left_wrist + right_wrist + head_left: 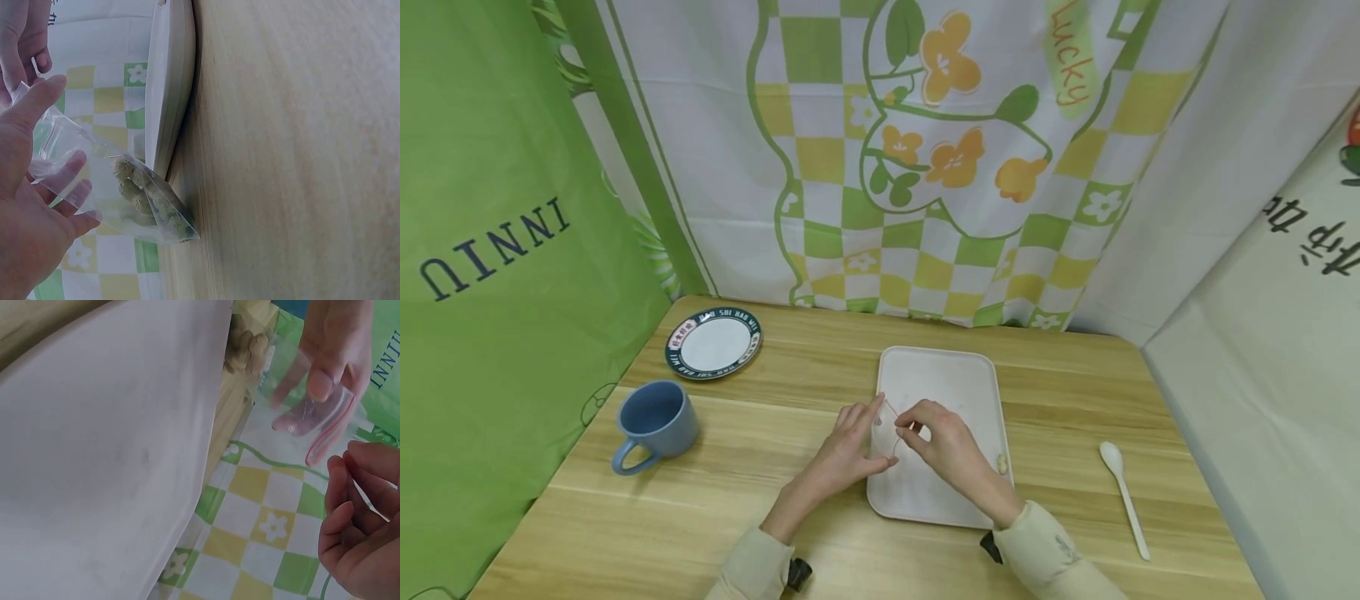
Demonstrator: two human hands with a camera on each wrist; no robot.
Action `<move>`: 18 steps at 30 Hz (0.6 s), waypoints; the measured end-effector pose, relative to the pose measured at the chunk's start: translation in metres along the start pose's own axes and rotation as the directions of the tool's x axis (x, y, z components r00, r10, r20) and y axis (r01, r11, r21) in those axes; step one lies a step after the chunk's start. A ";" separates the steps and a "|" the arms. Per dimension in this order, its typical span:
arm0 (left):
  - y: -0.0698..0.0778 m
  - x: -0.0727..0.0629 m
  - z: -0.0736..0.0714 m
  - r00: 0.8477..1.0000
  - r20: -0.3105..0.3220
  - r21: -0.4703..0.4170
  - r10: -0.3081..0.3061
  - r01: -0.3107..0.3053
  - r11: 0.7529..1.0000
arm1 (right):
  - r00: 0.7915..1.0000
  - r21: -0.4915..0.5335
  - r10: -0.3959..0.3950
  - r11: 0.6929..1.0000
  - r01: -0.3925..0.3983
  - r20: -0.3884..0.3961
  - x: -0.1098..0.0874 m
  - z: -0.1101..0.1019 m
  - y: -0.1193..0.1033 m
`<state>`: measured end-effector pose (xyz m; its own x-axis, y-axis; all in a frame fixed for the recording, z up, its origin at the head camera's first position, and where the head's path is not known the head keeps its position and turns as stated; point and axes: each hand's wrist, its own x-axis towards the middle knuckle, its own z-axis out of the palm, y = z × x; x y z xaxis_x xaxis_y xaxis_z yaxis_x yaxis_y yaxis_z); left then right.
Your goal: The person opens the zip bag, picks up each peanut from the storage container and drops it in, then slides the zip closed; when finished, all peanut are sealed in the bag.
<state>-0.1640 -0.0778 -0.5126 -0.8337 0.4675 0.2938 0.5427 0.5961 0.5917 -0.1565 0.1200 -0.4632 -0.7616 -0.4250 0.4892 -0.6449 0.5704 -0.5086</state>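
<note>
My left hand [842, 454] holds a clear zip bag [103, 150] with a red line along its mouth, the thumb on one side and the fingers on the other. Several unshelled peanuts [134, 190] lie in the bag's bottom, which hangs down by the tray's left side. At the bag's mouth, the right hand [947, 442] pinches the edge between thumb and fingertips, and the red line bends toward it. Beneath the hands is a white rectangular tray [940, 375]. A peanut [1002, 463] lies at its right edge, close to the right wrist.
A blue mug [658, 421] stands on the left of the wooden table [805, 367], handle toward the front. Behind it lies a plate [715, 343] with a dark green patterned rim. A white spoon [1123, 500] rests to the right of the tray. Printed curtains [925, 167] surround the table.
</note>
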 end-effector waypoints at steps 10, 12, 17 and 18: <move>-0.001 0.000 -0.003 1.000 0.006 -0.002 -0.004 0.004 1.000 | 0.992 -0.086 -0.034 0.996 0.023 -0.125 -0.010 -0.024 0.029; -0.001 0.000 -0.004 1.000 -0.001 -0.004 0.003 -0.003 1.000 | 0.993 -0.092 -0.008 0.996 -0.003 -0.119 -0.014 -0.029 0.037; -0.003 -0.001 -0.003 1.000 -0.020 -0.011 0.012 -0.013 1.000 | 0.983 -0.168 0.183 0.969 -0.181 -0.005 -0.029 -0.044 0.054; -0.003 -0.001 -0.003 1.000 -0.023 -0.013 0.012 -0.012 1.000 | 0.972 -0.195 0.236 0.954 -0.227 0.023 -0.032 -0.046 0.056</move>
<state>-0.1649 -0.0823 -0.5127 -0.8293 0.4593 0.3183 0.5516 0.5820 0.5975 -0.1655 0.1982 -0.4747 -0.8935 -0.2947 0.3388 -0.4303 0.7778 -0.4581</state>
